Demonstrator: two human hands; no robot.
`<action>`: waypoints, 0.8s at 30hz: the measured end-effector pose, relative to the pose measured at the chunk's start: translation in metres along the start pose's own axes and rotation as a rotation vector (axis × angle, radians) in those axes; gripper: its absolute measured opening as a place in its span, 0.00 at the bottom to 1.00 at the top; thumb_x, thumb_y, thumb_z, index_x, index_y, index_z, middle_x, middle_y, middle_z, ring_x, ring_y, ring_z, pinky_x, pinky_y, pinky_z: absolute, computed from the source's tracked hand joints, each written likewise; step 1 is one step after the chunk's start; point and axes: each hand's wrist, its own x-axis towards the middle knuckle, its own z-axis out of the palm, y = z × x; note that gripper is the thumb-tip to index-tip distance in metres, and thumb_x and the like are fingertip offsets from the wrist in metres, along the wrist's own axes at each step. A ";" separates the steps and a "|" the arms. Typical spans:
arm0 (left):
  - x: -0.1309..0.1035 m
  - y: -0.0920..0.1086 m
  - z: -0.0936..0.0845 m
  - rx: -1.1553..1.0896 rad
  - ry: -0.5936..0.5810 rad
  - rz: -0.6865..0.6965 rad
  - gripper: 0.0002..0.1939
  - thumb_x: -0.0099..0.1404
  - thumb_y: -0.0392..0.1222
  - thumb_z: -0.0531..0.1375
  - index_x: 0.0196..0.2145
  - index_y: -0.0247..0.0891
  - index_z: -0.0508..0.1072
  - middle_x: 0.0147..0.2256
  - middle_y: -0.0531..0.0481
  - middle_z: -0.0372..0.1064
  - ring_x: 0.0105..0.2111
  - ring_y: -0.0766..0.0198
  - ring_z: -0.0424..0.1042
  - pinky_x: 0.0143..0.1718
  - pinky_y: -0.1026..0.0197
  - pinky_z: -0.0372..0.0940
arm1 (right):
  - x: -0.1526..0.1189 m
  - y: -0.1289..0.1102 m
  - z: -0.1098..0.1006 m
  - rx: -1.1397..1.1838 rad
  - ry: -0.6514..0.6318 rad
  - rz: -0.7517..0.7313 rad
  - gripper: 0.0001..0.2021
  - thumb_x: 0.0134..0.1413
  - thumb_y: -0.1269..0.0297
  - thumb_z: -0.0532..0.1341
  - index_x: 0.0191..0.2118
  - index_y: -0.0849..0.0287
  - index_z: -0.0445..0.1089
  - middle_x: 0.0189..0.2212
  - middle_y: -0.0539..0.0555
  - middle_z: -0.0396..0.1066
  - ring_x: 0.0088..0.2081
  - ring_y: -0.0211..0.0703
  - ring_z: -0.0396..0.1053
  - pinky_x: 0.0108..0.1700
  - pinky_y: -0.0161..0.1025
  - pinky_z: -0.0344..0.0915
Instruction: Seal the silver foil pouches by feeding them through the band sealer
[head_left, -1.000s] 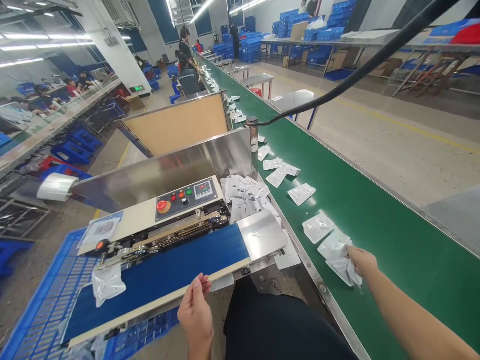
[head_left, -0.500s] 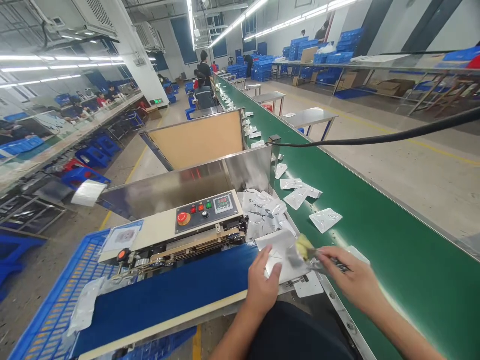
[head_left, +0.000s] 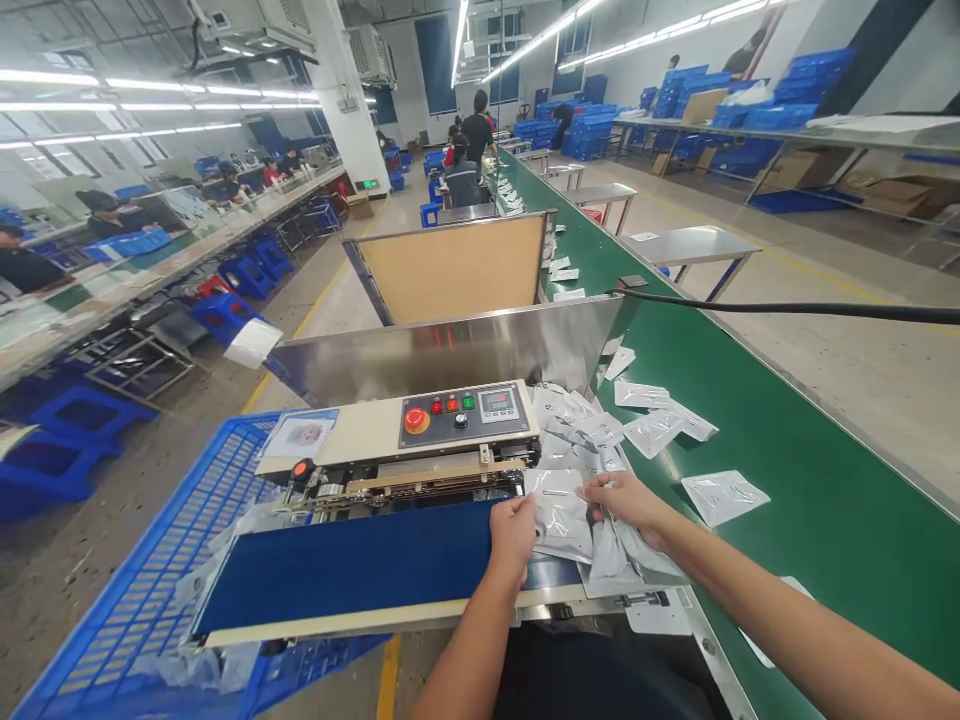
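Observation:
Between my hands a silver foil pouch [head_left: 561,528] stands at the right end of the blue belt [head_left: 352,570] of a sealing machine [head_left: 375,440]. My left hand [head_left: 514,530] pinches its left edge, fingers closed. At the pouch's upper right corner my right hand [head_left: 628,505] is closed on it too; something dark shows under those fingers, too small to name. Several more silver pouches [head_left: 574,425] are heaped behind it, and others [head_left: 615,562] lie beneath my right wrist. The pouch's top edge is level with the machine's sealing slot, close to its entry.
A green conveyor [head_left: 817,540] with scattered pouches runs along the right. The control panel [head_left: 461,415] with a red button faces me. A blue basket [head_left: 142,590] sits at the belt's left end. Behind the machine stand a metal panel [head_left: 442,350] and a tan board [head_left: 450,270].
The yellowish thing and metal tool at the pouch mouth no longer show. My right hand has moved onto the pouch's corner, and the pouch is up against the machine's entry. The view has turned left.

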 end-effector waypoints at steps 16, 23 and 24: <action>-0.052 0.018 -0.113 0.109 0.521 0.235 0.32 0.61 0.70 0.69 0.47 0.38 0.85 0.52 0.34 0.81 0.51 0.44 0.79 0.50 0.51 0.73 | -0.033 -0.012 -0.008 0.247 0.031 0.043 0.26 0.43 0.48 0.79 0.47 0.58 0.84 0.33 0.60 0.85 0.36 0.53 0.82 0.34 0.40 0.75; -0.085 0.032 -0.027 0.110 -0.233 0.236 0.39 0.65 0.62 0.70 0.65 0.35 0.77 0.57 0.33 0.80 0.53 0.44 0.81 0.56 0.48 0.74 | -0.057 -0.024 0.027 0.153 -0.056 -0.182 0.30 0.43 0.40 0.78 0.46 0.58 0.85 0.39 0.61 0.86 0.45 0.58 0.83 0.48 0.45 0.80; -0.084 0.037 -0.016 0.101 -0.297 0.248 0.37 0.67 0.62 0.69 0.65 0.35 0.77 0.56 0.35 0.81 0.52 0.45 0.81 0.55 0.49 0.74 | -0.057 -0.025 0.027 0.177 -0.045 -0.191 0.31 0.43 0.40 0.78 0.47 0.58 0.85 0.41 0.61 0.86 0.47 0.58 0.83 0.49 0.45 0.80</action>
